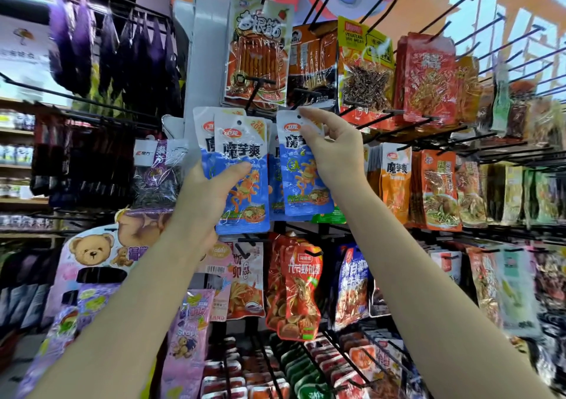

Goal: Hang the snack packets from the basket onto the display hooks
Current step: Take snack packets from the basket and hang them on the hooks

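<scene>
Display rack (361, 227): black wire hooks, crowded with hanging snack packets. Left hand (211, 196): grip clamped round a fanned stack of blue konjac packets (242, 166), held up before the rack. Right hand (333, 150): fingertips pinch the top edge of a single blue konjac packet (301, 172), raised just beneath a bare hook (301, 97).

both forearms are bare from wrist to elbow with no sleeves, and the left hand (211, 193) and right hand (330, 150) wear nothing.
</scene>
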A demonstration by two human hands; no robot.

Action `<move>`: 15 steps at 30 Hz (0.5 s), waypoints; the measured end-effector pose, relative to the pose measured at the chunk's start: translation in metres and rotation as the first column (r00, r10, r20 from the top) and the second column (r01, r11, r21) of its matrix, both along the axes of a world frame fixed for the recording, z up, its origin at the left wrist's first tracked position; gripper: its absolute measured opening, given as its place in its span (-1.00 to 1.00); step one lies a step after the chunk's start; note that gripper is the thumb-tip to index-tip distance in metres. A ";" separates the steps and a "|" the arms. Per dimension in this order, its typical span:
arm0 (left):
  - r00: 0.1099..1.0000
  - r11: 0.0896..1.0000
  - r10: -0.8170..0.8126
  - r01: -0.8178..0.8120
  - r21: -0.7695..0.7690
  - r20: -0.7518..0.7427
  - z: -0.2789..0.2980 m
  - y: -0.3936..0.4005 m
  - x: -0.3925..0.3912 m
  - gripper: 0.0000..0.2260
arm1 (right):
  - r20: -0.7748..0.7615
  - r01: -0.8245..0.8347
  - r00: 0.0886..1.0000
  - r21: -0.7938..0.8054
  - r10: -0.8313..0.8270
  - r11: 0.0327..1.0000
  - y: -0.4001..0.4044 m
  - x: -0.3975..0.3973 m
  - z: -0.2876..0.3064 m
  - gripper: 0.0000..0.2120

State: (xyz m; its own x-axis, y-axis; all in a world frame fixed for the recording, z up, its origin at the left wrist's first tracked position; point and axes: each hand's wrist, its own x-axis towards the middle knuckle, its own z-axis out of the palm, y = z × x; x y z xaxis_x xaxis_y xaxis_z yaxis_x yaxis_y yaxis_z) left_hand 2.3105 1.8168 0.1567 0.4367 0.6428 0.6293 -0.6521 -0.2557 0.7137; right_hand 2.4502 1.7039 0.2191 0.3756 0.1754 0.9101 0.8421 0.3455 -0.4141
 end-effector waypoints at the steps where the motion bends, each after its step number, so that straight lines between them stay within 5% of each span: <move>1: 1.000 1.000 -0.016 0.016 -0.011 0.004 0.000 -0.002 0.000 -0.70 | -0.006 0.005 1.000 -0.003 -0.005 1.000 0.000 0.000 0.001 -0.73; 7: 0.997 0.998 -0.066 0.066 -0.001 0.037 -0.004 -0.006 -0.005 -0.29 | -0.064 -0.002 0.998 -0.053 -0.001 0.999 -0.001 -0.002 -0.003 -0.71; 11: 0.999 0.999 -0.035 0.035 0.015 0.038 -0.005 -0.004 -0.005 -0.51 | 0.065 0.232 0.973 -0.260 -0.223 0.937 0.005 0.002 -0.005 -0.56; 13: 0.999 0.999 -0.027 0.026 0.035 0.043 -0.006 -0.003 -0.005 -0.41 | 0.122 0.349 0.936 -0.221 -0.330 0.911 0.001 -0.001 -0.007 -0.63; 15: 0.998 0.999 -0.020 0.017 0.045 0.056 -0.005 0.000 -0.002 -0.55 | 0.126 0.351 0.933 -0.105 -0.338 0.930 -0.007 -0.005 -0.009 -0.78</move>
